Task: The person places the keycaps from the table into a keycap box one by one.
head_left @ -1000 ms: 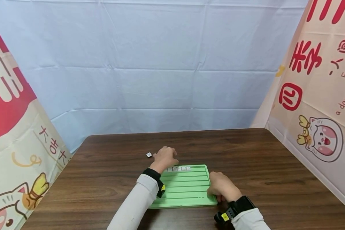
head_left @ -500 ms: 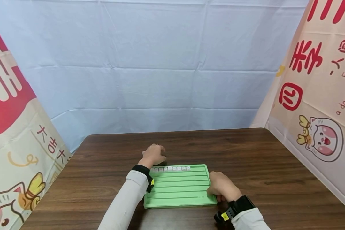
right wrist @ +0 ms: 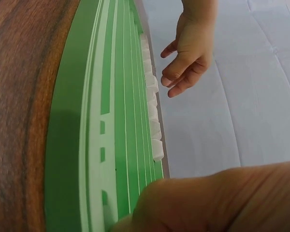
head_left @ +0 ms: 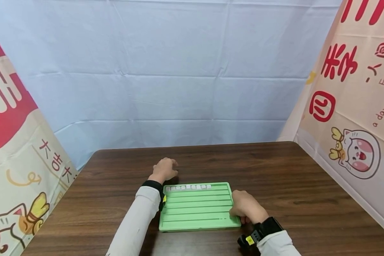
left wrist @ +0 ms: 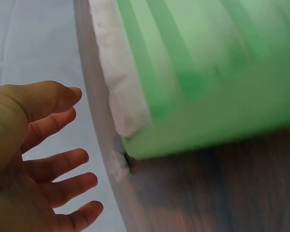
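A green board (head_left: 198,213) with raised parallel ridges lies on the table, a row of small white keycap-like blocks (head_left: 188,187) along its far groove. Just beyond the board's far left corner hovers my left hand (head_left: 164,169). In the left wrist view this hand (left wrist: 34,154) has its fingers spread and loosely bent, with nothing between them. Ahead of its fingertips, near the board's corner, a loose white block (left wrist: 118,166) rests on the table, blurred; the head view does not show it. My right hand (head_left: 248,206) grips the board's right edge, its fingers partly hidden.
The dark wooden table (head_left: 275,170) extends around the board. A pale blue cloth (head_left: 172,71) hangs behind it, with printed cloths at the left (head_left: 19,177) and right (head_left: 345,106).
My left hand has moved left and slightly away, off the row, so more white blocks show on the board. The loose block at the left is now out of sight in the head view.
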`<action>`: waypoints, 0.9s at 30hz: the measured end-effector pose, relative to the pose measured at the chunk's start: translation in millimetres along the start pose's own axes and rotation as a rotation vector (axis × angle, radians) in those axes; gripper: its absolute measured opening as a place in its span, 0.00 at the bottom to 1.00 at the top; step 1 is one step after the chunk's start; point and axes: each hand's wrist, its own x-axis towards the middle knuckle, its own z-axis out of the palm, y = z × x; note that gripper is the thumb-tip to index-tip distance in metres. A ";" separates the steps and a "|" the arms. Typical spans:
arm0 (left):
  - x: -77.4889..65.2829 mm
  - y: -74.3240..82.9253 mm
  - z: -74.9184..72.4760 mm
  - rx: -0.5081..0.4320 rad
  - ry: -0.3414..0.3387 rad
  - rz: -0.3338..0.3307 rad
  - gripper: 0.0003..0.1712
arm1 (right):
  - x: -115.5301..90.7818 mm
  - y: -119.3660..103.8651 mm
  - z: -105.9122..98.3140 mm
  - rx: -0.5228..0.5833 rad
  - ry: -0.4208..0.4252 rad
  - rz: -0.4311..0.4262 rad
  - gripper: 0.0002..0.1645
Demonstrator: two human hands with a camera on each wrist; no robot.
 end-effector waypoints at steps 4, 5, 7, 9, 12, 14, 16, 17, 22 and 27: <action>1.6 -7.4 0.8 0.023 -0.006 -0.020 0.17 | -0.2 -0.3 -0.6 0.004 -0.001 -0.004 0.08; 2.1 -9.4 1.2 0.029 -0.007 -0.028 0.16 | -0.2 -0.4 -0.7 0.005 -0.002 -0.005 0.08; 3.1 -13.5 2.2 0.042 -0.006 -0.035 0.15 | -0.3 -0.6 -0.9 0.006 -0.003 -0.006 0.08; 4.4 -17.4 3.0 0.053 -0.009 -0.038 0.14 | -0.5 -0.9 -1.0 0.005 -0.003 -0.005 0.08; 6.1 -21.8 3.4 0.043 -0.015 -0.031 0.14 | -0.7 -1.2 -1.4 -0.001 0.001 0.002 0.07; 6.9 -24.3 3.2 0.028 -0.018 -0.018 0.14 | -0.9 -1.4 -1.5 -0.003 0.004 0.005 0.06; 7.0 -26.0 2.6 0.011 -0.028 -0.011 0.15 | -1.0 -1.5 -1.5 -0.003 0.005 0.007 0.06; 6.9 -26.7 2.2 0.006 -0.034 -0.007 0.15 | -1.0 -1.5 -1.5 -0.004 0.005 0.006 0.06; 5.0 -27.5 -0.6 -0.025 -0.073 -0.004 0.15 | -1.1 -1.2 -1.6 0.002 -0.003 0.003 0.06; 4.0 -26.5 -4.0 -0.021 -0.079 -0.013 0.12 | -2.1 -1.4 -2.5 0.007 -0.005 -0.001 0.07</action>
